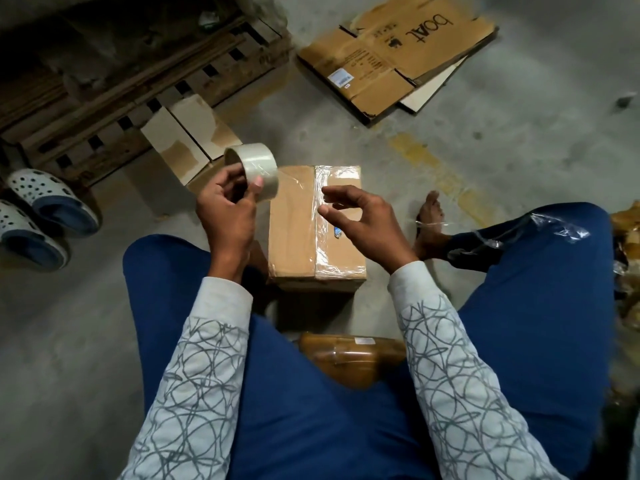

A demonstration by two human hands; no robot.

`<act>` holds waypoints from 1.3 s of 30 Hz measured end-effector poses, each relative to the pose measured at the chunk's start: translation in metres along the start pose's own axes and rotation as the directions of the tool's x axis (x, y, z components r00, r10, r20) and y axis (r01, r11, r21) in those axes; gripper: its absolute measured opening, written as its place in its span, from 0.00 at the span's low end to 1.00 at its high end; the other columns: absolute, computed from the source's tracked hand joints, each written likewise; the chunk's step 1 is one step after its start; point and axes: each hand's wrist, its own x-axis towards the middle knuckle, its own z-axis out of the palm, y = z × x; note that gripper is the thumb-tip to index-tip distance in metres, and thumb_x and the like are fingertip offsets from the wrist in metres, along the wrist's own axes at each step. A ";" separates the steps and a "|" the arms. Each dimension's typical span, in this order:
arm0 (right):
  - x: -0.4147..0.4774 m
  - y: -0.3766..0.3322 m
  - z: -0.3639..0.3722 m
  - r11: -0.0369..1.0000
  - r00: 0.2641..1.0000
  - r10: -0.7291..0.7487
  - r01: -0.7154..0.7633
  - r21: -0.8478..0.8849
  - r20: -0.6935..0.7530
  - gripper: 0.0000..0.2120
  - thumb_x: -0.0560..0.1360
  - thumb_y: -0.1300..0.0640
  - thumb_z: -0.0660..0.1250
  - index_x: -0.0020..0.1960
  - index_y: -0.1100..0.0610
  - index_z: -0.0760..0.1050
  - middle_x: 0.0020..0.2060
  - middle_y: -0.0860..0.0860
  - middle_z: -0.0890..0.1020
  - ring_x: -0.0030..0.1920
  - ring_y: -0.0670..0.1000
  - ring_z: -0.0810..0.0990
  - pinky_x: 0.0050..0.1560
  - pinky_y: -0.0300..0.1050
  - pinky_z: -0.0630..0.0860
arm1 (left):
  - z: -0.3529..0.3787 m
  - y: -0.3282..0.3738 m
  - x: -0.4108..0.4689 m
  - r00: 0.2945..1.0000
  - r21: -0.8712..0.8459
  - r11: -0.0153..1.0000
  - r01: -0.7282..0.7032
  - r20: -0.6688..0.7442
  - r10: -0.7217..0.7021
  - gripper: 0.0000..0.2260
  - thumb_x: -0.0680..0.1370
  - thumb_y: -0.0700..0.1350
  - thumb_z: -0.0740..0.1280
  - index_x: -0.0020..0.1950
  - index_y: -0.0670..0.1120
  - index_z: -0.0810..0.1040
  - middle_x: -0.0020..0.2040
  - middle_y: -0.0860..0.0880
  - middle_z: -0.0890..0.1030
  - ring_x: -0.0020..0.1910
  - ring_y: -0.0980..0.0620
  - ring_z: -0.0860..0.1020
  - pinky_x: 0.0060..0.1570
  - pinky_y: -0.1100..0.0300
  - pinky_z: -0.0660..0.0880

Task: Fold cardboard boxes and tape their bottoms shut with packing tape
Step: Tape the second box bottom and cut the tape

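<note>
You sit over the concrete floor (502,140), with a flattened carton (391,60) printed "boat" lying well off to the far right. The cardboard box (292,223) stands on the floor between your knees. Its long axis runs straight away from you, with the near end toward your lap. It is plain brown, and the flaps on its upward face are closed. The centre seam follows the long axis, and glossy clear tape, wrinkled in places, covers the seam and much of the right half. Your left grip (225,216) is raised by the box's far left corner, its fingers and thumb curled round the tape roll (252,166), whose open core faces left. Your right grip (363,221) hovers over the seam, thumb and forefinger curved toward each other with a small gap. Whether they pinch the clear tape strip (294,183) drawn from the roll cannot be told.
</note>
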 end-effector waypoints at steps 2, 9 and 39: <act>0.001 0.000 0.003 1.000 1.000 -0.008 0.008 0.026 0.006 0.19 0.76 0.49 0.74 0.65 0.50 0.79 0.54 0.45 0.85 0.55 0.40 0.82 0.58 0.40 0.78 | 0.003 0.000 -0.002 0.998 -0.006 1.000 -0.010 0.069 0.011 0.14 0.76 0.38 0.73 0.61 0.38 0.80 0.55 0.44 0.85 0.54 0.50 0.84 0.56 0.50 0.82; 0.002 -0.007 -0.005 0.990 0.978 -0.117 0.130 0.063 -0.176 0.07 0.77 0.58 0.73 0.53 0.55 0.85 0.47 0.48 0.86 0.49 0.45 0.84 0.54 0.44 0.81 | 0.013 -0.003 -0.009 1.000 0.066 0.997 -0.028 0.014 0.027 0.24 0.76 0.38 0.71 0.70 0.52 0.72 0.63 0.55 0.79 0.54 0.55 0.83 0.52 0.57 0.82; 0.079 0.108 0.053 0.748 0.847 0.529 -0.494 -0.442 -0.051 0.21 0.77 0.42 0.69 0.54 0.61 0.81 0.52 0.60 0.84 0.53 0.60 0.83 0.57 0.49 0.79 | -0.020 -0.068 0.008 0.704 0.579 0.815 -0.011 0.583 -0.405 0.02 0.74 0.50 0.74 0.43 0.56 0.87 0.44 0.55 0.87 0.50 0.49 0.83 0.60 0.44 0.78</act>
